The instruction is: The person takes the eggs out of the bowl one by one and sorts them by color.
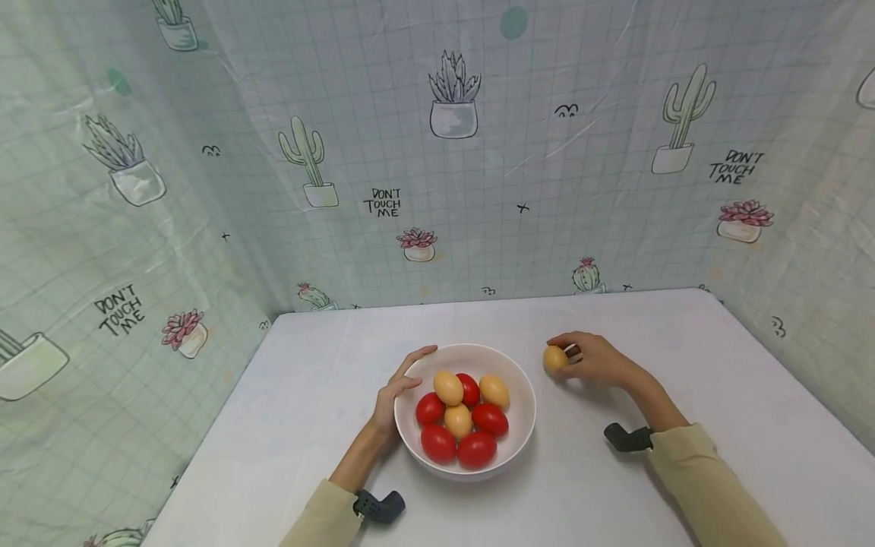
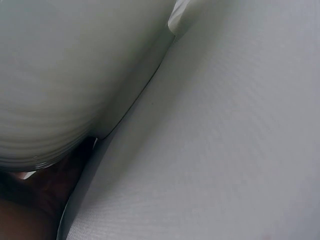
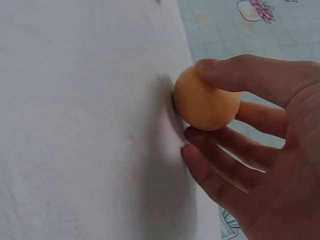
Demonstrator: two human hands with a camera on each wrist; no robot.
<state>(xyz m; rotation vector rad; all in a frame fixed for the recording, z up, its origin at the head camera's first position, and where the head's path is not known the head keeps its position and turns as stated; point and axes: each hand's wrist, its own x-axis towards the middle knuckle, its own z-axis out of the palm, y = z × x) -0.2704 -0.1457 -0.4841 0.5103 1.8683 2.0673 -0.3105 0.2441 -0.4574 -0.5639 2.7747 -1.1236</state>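
A white bowl (image 1: 521, 441) holds several red eggs (image 1: 477, 450) and 3 yellow-orange eggs (image 1: 458, 421). My left hand (image 1: 391, 403) grips the bowl's left side, with the thumb over the rim and a finger along the outside. In the left wrist view the bowl's ribbed outer wall (image 2: 55, 90) fills the upper left, hiding most of that hand. To the right of the bowl, my right hand (image 1: 593, 358) pinches another yellow-orange egg (image 3: 206, 102) between thumb and fingers. That egg is at or just above the tabletop; exact contact is unclear.
The white table (image 1: 321, 380) ends at a straight back edge. A cloth backdrop (image 1: 478, 175) printed with potted cacti stands behind it and along the sides. A dark wrist device (image 1: 627, 438) is strapped at each sleeve cuff.
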